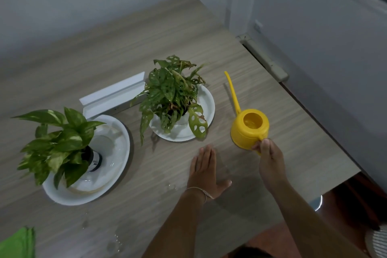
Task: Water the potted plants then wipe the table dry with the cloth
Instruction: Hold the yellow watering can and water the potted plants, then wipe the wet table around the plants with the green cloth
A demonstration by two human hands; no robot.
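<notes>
A: What lies nearest you, low in the frame?

B: Water droplets spot the wooden table at the bottom centre, and one green cloth shows at the lower left corner, cut off by the edge.

A: And your hands?

B: Your left hand lies flat on the table at centre, fingers straight, thumb spread, grasping nothing; a thin bracelet circles its wrist. Your right hand, just right of it, has fingers curled around the handle of the one yellow watering can, which stands upright on the table with its long spout pointing toward the top of the frame.

A: How many plants do you count?

B: Two. The variegated plant stands at left in a dark pot on a white plate. The plant with holed leaves sits at centre on a second white plate, between your left hand and one white tray farther back. Nothing stands between your hands and either plant.
</notes>
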